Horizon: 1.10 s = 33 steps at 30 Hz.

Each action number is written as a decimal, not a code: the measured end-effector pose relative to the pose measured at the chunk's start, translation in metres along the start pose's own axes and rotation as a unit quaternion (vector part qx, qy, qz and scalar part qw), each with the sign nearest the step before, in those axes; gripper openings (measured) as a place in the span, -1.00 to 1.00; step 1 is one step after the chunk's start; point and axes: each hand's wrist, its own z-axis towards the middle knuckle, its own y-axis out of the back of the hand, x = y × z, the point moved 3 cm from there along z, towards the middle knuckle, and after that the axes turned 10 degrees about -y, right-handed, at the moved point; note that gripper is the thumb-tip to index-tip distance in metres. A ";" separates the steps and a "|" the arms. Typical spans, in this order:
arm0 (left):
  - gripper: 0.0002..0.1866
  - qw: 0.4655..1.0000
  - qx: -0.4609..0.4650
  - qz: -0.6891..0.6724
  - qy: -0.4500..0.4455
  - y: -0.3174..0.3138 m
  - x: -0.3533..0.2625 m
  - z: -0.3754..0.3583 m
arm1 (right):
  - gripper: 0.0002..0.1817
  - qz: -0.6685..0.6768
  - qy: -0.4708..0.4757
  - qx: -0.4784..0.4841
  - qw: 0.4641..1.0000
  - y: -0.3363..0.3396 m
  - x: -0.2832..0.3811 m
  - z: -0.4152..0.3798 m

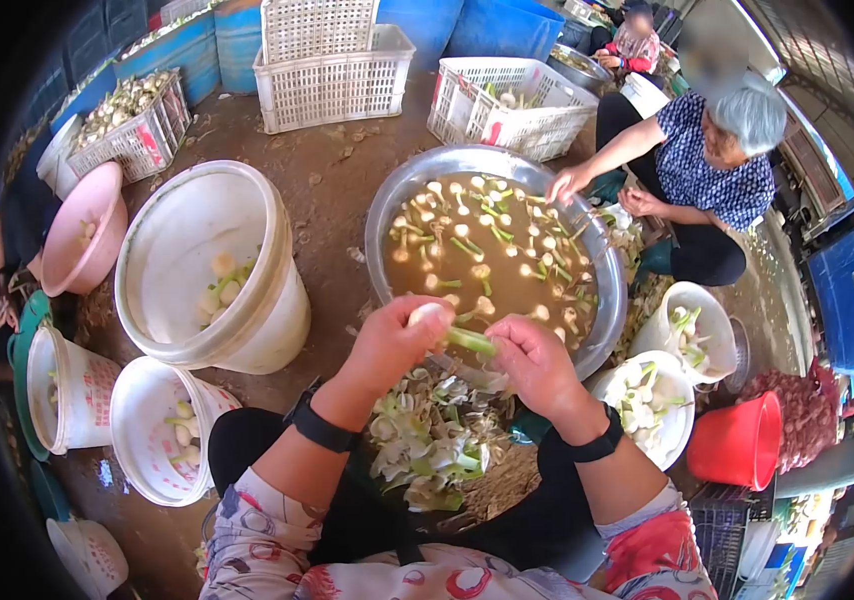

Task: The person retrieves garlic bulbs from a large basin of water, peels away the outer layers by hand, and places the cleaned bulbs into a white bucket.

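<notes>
My left hand (397, 342) is closed around the pale bulb end of a fresh garlic head, whose green stem (471, 341) points right. The fingers of my right hand (539, 365) pinch at the stem's end, perhaps on its outer skin; the exact grip is partly hidden. Just beyond both hands stands a wide metal basin (379, 232) of brown water, with many garlic heads (462, 197) floating in it. Beneath my hands, between my knees, lies a heap of stripped garlic skins (432, 440).
A large white bucket (287, 270) with some garlic stands left, near a smaller white bucket (129, 420). White buckets of garlic (639, 405) and a red bucket (737, 440) are at right. Across the basin's right side sits another person (707, 150), one hand over its rim. Crates (332, 85) stand behind.
</notes>
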 end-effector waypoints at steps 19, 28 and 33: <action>-0.66 0.940 -0.020 0.224 -0.256 -0.004 -0.003 -0.003 | -0.68 0.150 -0.200 0.181 0.951 -0.032 -0.013 0.016; -0.68 0.977 0.178 -0.105 -0.052 -0.019 -0.003 -0.009 | -0.72 0.401 -0.099 0.088 0.907 -0.008 0.005 0.003; -0.73 0.974 0.109 -0.198 0.004 -0.018 -0.006 -0.016 | -0.73 0.552 -0.107 -0.063 0.825 0.026 -0.016 0.022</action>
